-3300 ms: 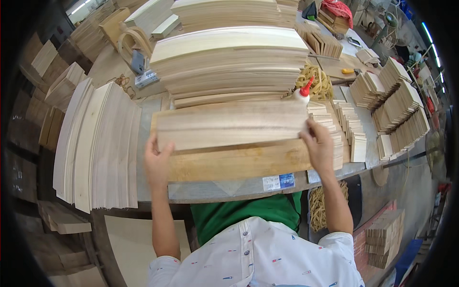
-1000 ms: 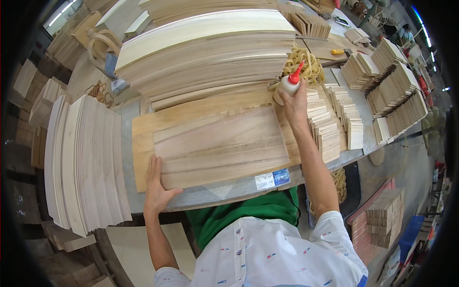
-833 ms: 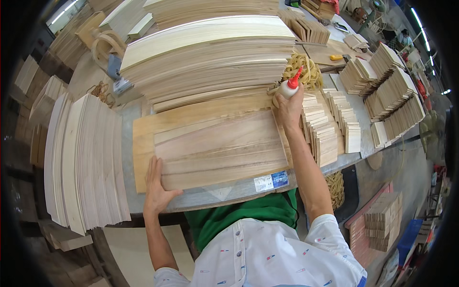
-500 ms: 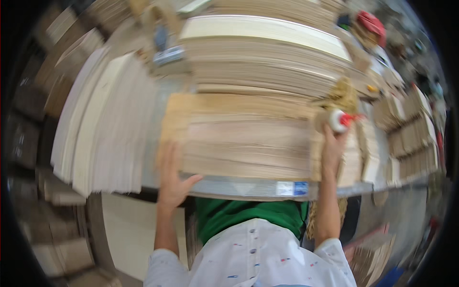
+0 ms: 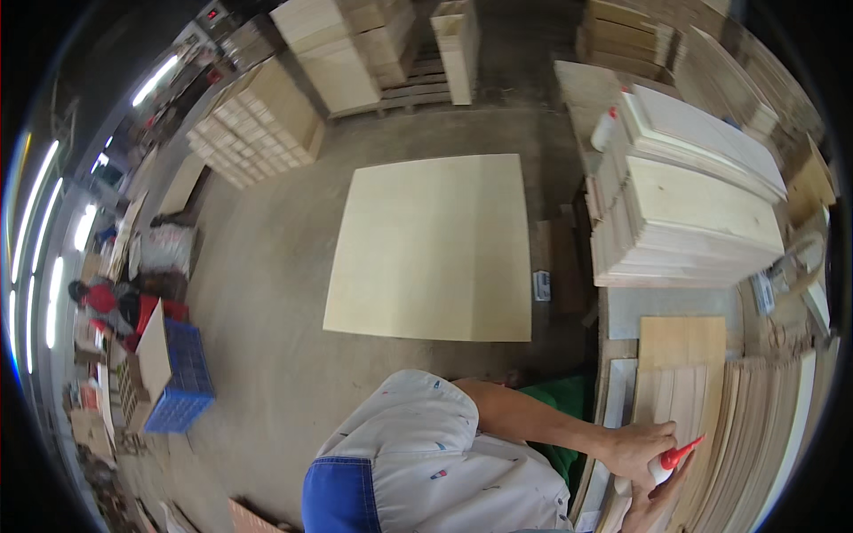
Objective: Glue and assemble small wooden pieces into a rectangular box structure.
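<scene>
A white squeeze glue bottle [image 5: 659, 468] with a red cap and nozzle is between my two hands over the bench at the lower right. My left hand [image 5: 635, 449] reaches across to it, fingers curled against the bottle by the cap. On its other side my right hand [image 5: 653, 506] closes round it; part of this hand is hidden behind the bottle and cut by the frame edge. The nozzle slants up to the right. Under the hands are flat brownish boards [image 5: 657, 395], with a yellowish board [image 5: 682, 339] at their end.
Stacked pale boards [image 5: 689, 222] stand on the bench, with another glue bottle [image 5: 604, 129] beyond. More thin boards [image 5: 755, 435] line its right side. A large pale sheet [image 5: 431, 249] lies left of it. A person [image 5: 111, 306] is far left near a blue crate [image 5: 182, 377].
My view has swung left, so the bench now appears at the right. My left hand has left the boards and come over to the glue bottle, which my right hand held before.
</scene>
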### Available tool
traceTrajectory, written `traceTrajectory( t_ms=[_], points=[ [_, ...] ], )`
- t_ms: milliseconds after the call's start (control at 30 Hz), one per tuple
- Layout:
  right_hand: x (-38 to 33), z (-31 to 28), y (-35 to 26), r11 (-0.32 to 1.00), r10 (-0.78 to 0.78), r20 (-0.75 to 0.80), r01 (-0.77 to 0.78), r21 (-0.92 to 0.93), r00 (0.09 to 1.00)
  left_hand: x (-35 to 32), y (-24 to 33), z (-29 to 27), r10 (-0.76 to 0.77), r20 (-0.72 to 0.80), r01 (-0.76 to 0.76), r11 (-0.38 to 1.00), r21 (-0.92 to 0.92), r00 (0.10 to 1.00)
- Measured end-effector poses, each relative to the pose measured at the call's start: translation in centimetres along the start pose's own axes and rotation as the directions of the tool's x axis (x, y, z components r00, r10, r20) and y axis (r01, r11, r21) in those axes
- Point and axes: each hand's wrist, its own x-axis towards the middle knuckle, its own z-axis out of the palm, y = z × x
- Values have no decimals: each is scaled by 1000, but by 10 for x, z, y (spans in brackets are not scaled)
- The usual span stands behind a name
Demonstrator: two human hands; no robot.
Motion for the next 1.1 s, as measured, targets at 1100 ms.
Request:
traceTrajectory(
  t_ms=[1100],
  points=[
    [-45, -58, 35, 502, 492, -685, 468, 728, 538, 69, -41, -23, 124, 649, -543, 674, 500, 751]
  ],
)
